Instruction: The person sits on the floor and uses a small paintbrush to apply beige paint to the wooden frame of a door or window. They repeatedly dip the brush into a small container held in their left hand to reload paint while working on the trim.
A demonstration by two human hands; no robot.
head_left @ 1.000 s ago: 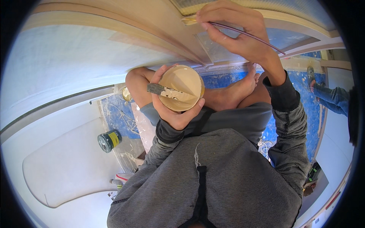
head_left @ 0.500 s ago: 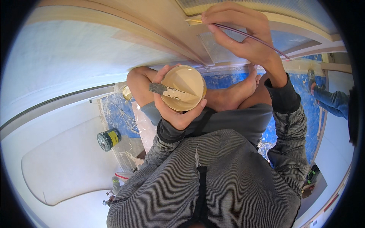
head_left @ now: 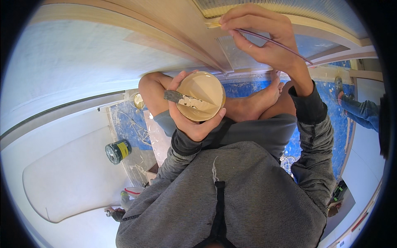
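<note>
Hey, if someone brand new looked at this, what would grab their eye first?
Probably the round bowl near the middle, in the left grip, with a smeared flat tool lying over its rim. Then, above and right of it, the thin brush in the right grip, its tip by a wooden frame. The vivid blue floor covering also stands out at the right.

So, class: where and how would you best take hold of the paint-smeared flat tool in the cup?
I'd pinch the flat tool by its dark end, coming from above at the picture's left: that end juts past the cup's rim, while the paler length inside is smeared with paint.
</note>
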